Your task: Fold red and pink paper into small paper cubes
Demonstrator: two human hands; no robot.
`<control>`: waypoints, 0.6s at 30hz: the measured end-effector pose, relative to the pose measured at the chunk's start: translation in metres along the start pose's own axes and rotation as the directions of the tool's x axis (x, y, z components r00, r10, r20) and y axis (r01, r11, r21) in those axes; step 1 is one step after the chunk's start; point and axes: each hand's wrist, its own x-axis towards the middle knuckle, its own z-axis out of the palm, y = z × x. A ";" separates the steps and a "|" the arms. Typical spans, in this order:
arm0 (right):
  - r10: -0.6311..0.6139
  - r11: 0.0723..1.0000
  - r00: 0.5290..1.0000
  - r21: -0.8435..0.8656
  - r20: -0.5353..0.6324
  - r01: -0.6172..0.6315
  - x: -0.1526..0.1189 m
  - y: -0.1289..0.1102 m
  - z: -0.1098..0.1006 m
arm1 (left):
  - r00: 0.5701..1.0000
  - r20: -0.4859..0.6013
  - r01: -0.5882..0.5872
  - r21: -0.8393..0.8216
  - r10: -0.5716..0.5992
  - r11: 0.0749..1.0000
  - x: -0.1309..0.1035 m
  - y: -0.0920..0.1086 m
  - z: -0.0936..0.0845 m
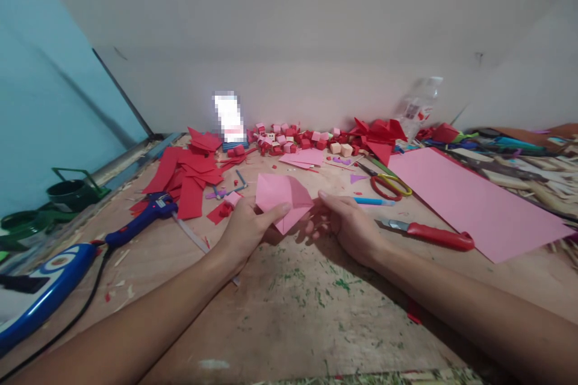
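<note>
A creased pink folded paper (275, 192) is held up just above the wooden table. My left hand (246, 225) grips its lower left part, thumb on top and the other fingers hidden beneath. At the paper's right corner, my right hand (350, 222) has its thumb and curled fingers closed on the edge; the exact contact is partly hidden. Beside my left hand lies a small pink and red paper cube (232, 200). A blue pen (372, 201) and a red-handled utility knife (436, 234) lie to the right of my right hand.
Red paper strips (189, 177) and a blue glue gun (149, 213) lie left. Many small paper cubes (289, 139) line the back, near a lit phone (229, 117) and plastic bottle (422, 108). Scissors (391, 185) and a large pink sheet (469, 204) are right.
</note>
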 end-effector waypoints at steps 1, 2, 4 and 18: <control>-0.006 1.000 1.000 -0.014 0.000 0.006 0.000 0.000 0.000 | 1.000 -0.003 -0.006 -0.002 0.006 1.000 0.000 0.000 0.000; -0.016 0.999 1.000 -0.046 -0.006 0.016 -0.001 -0.001 0.000 | 1.000 -0.002 -0.007 -0.003 0.007 1.000 0.000 0.000 0.001; -0.047 0.989 0.998 -0.139 -0.030 0.042 -0.001 -0.001 0.000 | 1.000 0.014 0.008 -0.004 -0.008 1.000 -0.001 -0.001 0.002; 0.086 0.910 0.994 -0.411 0.073 -0.048 -0.004 -0.018 -0.002 | 0.948 0.130 -0.319 0.436 0.292 0.841 0.005 0.035 -0.017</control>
